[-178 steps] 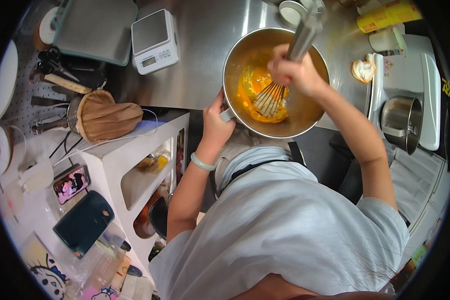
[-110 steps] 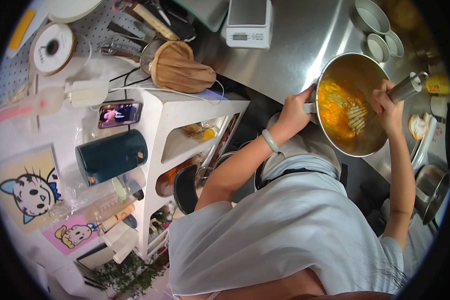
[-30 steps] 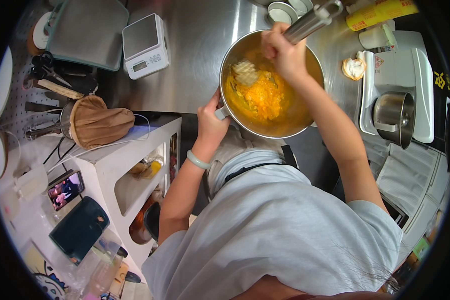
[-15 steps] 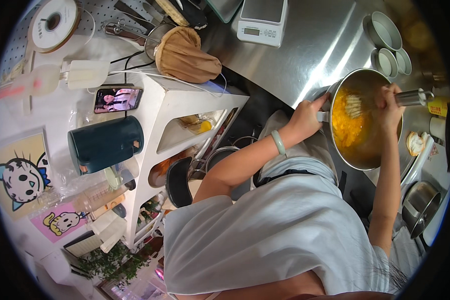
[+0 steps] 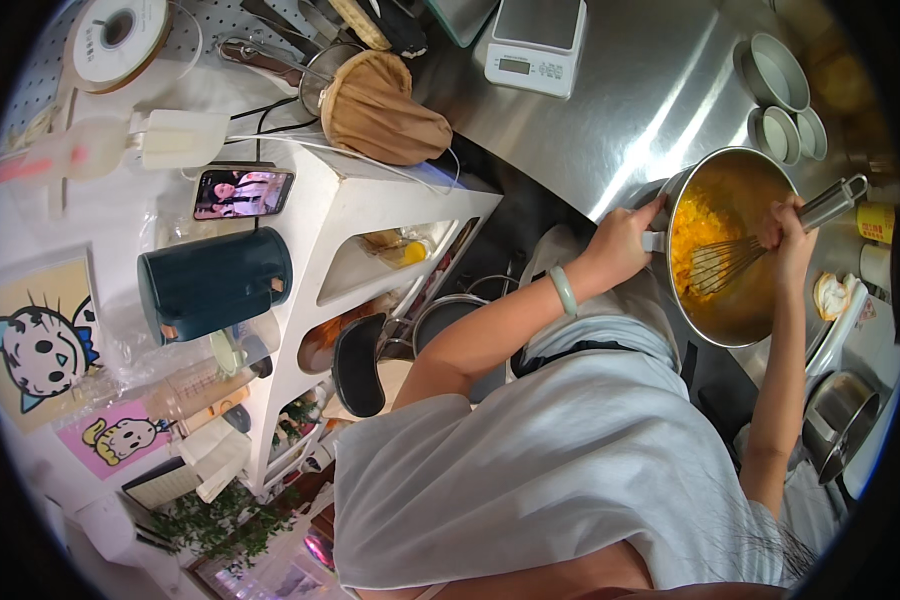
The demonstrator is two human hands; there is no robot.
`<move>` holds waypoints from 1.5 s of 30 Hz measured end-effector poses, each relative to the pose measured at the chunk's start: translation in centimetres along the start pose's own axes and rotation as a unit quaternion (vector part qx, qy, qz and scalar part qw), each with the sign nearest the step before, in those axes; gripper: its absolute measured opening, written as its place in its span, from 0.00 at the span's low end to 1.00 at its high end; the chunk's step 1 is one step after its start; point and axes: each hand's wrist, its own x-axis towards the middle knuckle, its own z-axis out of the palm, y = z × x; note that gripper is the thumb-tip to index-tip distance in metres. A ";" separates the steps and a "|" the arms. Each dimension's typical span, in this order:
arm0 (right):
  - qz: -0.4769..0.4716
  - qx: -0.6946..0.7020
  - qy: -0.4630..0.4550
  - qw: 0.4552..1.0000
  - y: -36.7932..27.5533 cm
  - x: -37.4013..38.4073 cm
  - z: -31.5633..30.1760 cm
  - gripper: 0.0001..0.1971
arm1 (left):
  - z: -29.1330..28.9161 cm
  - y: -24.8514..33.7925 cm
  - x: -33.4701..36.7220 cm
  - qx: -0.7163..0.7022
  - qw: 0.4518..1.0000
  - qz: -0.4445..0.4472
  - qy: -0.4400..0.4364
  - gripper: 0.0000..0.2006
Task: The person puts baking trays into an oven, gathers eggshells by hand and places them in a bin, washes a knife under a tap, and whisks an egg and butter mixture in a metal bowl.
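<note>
A round steel bowl (image 5: 782, 326) stands tilted toward me at the edge of the steel counter. Yellow-orange egg mixture (image 5: 698, 222) lies in it, frothy on the left side. My left hand (image 5: 622, 247), with a pale green bangle on its wrist, grips the bowl's short handle (image 5: 654, 241) at the left rim. My right hand (image 5: 790, 238) is closed around a wire whisk (image 5: 735, 262). The whisk's wires dip into the yellow mixture, and its steel handle sticks out past the right rim.
A white kitchen scale (image 5: 536, 50) and several round tins (image 5: 778, 75) stand on the steel counter (image 5: 630, 110). At right are a steel pot (image 5: 840, 412) and a cracked white shell-like piece (image 5: 831, 296). A white shelf unit (image 5: 320, 200) at left bears a phone (image 5: 242, 191) and a dark green box (image 5: 215, 285).
The whisk has swept from the upper part of the bowl to its lower middle, with my right hand shifting slightly right and down. My left hand keeps its hold on the bowl handle.
</note>
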 end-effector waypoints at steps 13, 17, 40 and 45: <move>-0.019 -0.003 -0.040 0.999 -0.1 -1.4 2.0 0.13 | 0.1 0.0 -0.1 -0.003 1.000 -0.007 -0.008 0.29; -0.052 0.020 -0.081 0.995 -3.2 -2.1 2.5 0.13 | 0.1 -0.3 0.1 0.007 1.000 0.001 0.014 0.28; -0.146 -0.077 0.082 0.983 -1.6 -2.8 4.6 0.12 | 0.0 -0.5 0.1 0.009 1.000 -0.021 -0.012 0.28; -0.152 0.013 0.020 0.988 -5.4 -4.7 2.3 0.13 | 0.2 -0.1 0.0 -0.043 0.999 -0.026 0.017 0.22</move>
